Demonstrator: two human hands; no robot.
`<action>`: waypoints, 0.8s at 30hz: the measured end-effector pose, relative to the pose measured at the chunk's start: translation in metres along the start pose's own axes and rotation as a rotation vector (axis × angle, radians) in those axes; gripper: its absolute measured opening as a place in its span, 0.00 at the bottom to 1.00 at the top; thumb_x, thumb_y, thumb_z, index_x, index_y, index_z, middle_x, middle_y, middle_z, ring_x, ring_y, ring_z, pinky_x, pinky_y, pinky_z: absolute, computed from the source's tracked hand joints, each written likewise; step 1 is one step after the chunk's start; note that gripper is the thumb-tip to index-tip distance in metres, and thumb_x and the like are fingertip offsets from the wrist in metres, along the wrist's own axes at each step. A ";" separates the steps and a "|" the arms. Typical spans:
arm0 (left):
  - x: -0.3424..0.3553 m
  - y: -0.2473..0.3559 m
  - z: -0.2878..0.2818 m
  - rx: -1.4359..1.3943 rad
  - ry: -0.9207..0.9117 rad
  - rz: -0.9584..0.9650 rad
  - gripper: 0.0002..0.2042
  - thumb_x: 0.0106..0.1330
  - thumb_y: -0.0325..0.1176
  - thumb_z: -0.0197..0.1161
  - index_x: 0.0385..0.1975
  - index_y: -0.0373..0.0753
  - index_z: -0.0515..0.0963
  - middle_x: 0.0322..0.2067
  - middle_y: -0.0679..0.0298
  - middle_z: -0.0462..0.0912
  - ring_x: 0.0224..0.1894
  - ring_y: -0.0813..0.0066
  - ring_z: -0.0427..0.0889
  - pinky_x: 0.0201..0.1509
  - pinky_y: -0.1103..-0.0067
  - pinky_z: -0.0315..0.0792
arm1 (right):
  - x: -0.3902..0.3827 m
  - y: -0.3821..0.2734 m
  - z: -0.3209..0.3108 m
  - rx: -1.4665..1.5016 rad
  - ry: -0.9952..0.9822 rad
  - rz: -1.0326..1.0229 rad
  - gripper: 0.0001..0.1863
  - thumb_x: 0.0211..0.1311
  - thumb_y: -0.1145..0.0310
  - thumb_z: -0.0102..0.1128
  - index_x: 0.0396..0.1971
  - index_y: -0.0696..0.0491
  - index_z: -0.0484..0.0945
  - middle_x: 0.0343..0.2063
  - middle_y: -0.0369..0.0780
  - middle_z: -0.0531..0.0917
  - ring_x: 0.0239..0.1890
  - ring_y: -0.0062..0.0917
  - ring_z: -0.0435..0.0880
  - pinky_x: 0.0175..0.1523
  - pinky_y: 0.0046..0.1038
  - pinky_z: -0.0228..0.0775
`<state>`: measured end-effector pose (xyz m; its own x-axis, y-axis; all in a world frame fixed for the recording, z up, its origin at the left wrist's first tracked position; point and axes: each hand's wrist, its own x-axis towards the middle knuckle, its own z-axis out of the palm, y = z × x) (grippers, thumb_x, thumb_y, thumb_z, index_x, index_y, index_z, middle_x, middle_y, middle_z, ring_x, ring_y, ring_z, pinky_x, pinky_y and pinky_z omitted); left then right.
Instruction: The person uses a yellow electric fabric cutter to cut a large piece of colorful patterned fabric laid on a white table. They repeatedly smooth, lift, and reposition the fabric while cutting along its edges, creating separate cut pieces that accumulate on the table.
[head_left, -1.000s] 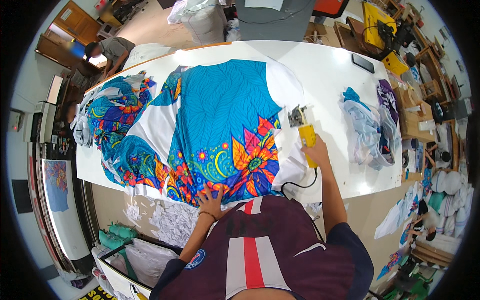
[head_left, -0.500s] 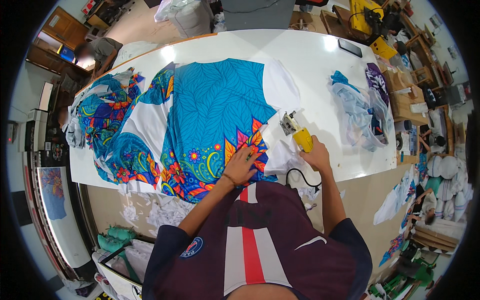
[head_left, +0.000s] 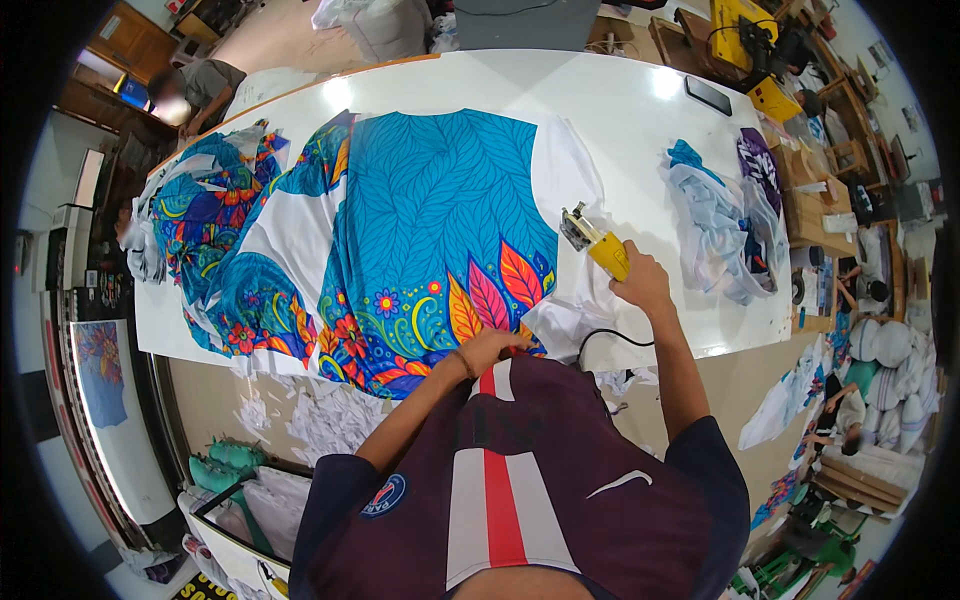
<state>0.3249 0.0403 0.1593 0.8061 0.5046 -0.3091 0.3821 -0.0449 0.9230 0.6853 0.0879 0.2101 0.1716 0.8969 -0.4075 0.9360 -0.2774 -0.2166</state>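
A large printed fabric, blue with coloured leaves and flowers and white margins, lies spread on a white table. My right hand grips a yellow electric fabric cutter whose metal head rests on the white edge of the fabric; a black cord hangs from it. My left hand presses on the fabric's near edge by the table's front, fingers flat on the cloth.
More printed fabric is piled at the table's left end and a heap of cut pieces lies to the right. White scraps litter the floor. A dark phone rests far right. Cluttered benches stand beyond.
My left hand has shifted right along the near edge of the fabric, closer to my body. The right hand with the cutter has stayed at the white edge of the cloth.
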 end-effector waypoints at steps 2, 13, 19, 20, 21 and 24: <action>0.001 0.007 -0.006 0.041 0.160 0.009 0.14 0.71 0.37 0.66 0.54 0.41 0.84 0.42 0.57 0.89 0.40 0.60 0.89 0.46 0.70 0.81 | 0.003 0.003 -0.006 -0.032 -0.015 -0.024 0.35 0.44 0.59 0.71 0.56 0.48 0.71 0.36 0.49 0.87 0.42 0.50 0.88 0.46 0.49 0.81; -0.099 -0.066 -0.079 0.380 1.119 -0.213 0.08 0.68 0.29 0.68 0.45 0.38 0.86 0.35 0.57 0.86 0.37 0.59 0.85 0.44 0.68 0.78 | 0.007 -0.002 -0.012 -0.056 -0.068 -0.033 0.38 0.45 0.53 0.74 0.59 0.46 0.72 0.37 0.49 0.87 0.43 0.46 0.89 0.48 0.47 0.82; -0.148 -0.103 -0.090 0.581 1.292 -0.334 0.09 0.68 0.32 0.69 0.44 0.38 0.86 0.39 0.56 0.84 0.47 0.56 0.81 0.54 0.65 0.74 | 0.013 -0.005 -0.014 -0.074 -0.067 -0.048 0.37 0.46 0.53 0.73 0.59 0.47 0.72 0.37 0.50 0.88 0.42 0.47 0.89 0.47 0.47 0.82; -0.150 -0.107 -0.088 0.631 1.275 -0.342 0.10 0.68 0.33 0.70 0.45 0.38 0.86 0.41 0.55 0.83 0.47 0.55 0.80 0.55 0.64 0.73 | 0.014 -0.006 -0.013 -0.078 -0.065 -0.048 0.37 0.46 0.53 0.73 0.59 0.46 0.72 0.37 0.50 0.88 0.42 0.47 0.89 0.47 0.47 0.83; -0.152 -0.111 -0.086 0.670 1.262 -0.343 0.11 0.68 0.35 0.70 0.46 0.38 0.86 0.42 0.55 0.83 0.48 0.54 0.79 0.56 0.63 0.72 | 0.014 -0.006 -0.013 -0.084 -0.066 -0.048 0.38 0.46 0.53 0.73 0.59 0.46 0.72 0.37 0.50 0.88 0.42 0.48 0.89 0.47 0.47 0.83; -0.152 -0.116 -0.078 0.778 1.261 -0.318 0.14 0.68 0.38 0.72 0.48 0.39 0.85 0.46 0.54 0.80 0.50 0.52 0.77 0.59 0.60 0.70 | 0.014 -0.009 -0.011 -0.094 -0.068 -0.040 0.38 0.46 0.53 0.72 0.60 0.46 0.71 0.38 0.50 0.88 0.42 0.48 0.89 0.47 0.47 0.83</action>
<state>0.1227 0.0361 0.1169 -0.1016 0.9490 0.2985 0.9224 -0.0226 0.3856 0.6820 0.1065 0.2158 0.1157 0.8803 -0.4601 0.9668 -0.2061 -0.1512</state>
